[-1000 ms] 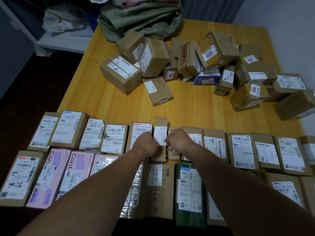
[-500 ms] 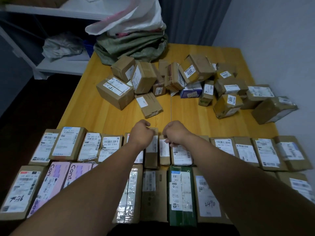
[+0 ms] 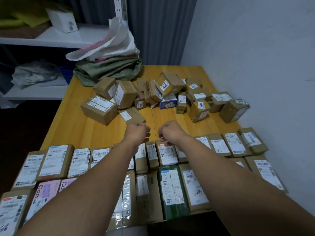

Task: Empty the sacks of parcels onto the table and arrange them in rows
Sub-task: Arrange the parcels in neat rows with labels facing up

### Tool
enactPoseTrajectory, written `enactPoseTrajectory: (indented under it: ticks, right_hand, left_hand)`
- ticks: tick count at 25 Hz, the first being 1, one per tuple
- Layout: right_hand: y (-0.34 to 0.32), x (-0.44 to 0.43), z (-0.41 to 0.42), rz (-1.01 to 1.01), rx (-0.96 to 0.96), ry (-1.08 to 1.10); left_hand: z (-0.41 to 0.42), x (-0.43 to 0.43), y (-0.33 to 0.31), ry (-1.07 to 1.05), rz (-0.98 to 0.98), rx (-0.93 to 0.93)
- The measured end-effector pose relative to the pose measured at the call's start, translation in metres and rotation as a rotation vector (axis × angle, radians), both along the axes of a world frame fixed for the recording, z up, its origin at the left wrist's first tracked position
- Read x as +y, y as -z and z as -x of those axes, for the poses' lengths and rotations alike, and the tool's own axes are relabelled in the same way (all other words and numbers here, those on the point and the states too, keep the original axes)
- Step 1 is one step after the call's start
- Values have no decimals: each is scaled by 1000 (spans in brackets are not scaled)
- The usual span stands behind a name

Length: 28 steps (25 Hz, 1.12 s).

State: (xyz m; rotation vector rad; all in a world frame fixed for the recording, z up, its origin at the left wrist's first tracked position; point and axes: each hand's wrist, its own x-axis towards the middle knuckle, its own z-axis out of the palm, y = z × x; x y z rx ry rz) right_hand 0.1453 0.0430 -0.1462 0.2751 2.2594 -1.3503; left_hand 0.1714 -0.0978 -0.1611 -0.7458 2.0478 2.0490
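Observation:
A loose pile of brown cardboard parcels (image 3: 167, 94) lies at the back of the yellow wooden table (image 3: 75, 126). Two rows of labelled parcels fill the near side, the far row (image 3: 167, 154) and the front row with a green parcel (image 3: 172, 189). Behind the pile lie a crumpled green sack (image 3: 109, 68) and a white sack (image 3: 110, 48). My left hand (image 3: 138, 132) and my right hand (image 3: 170, 132) hover side by side over bare table just beyond the far row. Both have curled fingers and hold nothing. A flat brown parcel (image 3: 133, 114) lies just ahead of my left hand.
White shelving (image 3: 51, 38) with a small white box (image 3: 63, 21) stands at the left, past the table's left edge and dark floor. A pale wall (image 3: 255, 65) runs along the right edge. A strip of bare table separates the rows from the pile.
Both hands have lifted off the narrow parcels in the far row and moved forward toward the pile. The view has tilted up, showing more of the sacks and shelving.

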Motion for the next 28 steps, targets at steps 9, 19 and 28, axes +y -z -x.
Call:
enactPoseTrajectory:
  ticks: [9,19,28]
  right_hand:
    - [-36,64,-17,-55,71,69]
    - [-20,215,76,-145,64,11]
    - [35,337,180,-382,4,-34]
  left_hand:
    - [5,52,-23,139,22,20]
    - [77,196,-5,195,113,-24]
    - [151,299,27,182,303,-88]
